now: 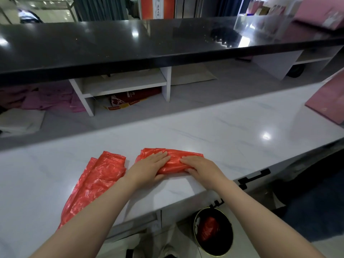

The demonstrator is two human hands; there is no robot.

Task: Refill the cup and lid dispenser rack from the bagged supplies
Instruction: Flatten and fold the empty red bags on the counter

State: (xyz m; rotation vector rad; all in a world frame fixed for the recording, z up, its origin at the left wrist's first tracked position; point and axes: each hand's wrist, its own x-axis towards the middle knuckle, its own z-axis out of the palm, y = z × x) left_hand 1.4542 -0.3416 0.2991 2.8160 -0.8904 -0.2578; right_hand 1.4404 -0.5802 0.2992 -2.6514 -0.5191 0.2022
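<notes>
Both flat hands, left hand [149, 167] and right hand [200, 167], press a folded red plastic bag [173, 161] onto the white counter [223, 131], fingers straight and gripping nothing

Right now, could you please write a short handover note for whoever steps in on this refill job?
Left hand and right hand both press flat on a folded red plastic bag on the white counter. A second red bag lies flattened to its left. Another red bag sits in the round bin on the floor. No cups, lids or dispenser rack in view, so refill progress cannot be confirmed; find the rack.
</notes>
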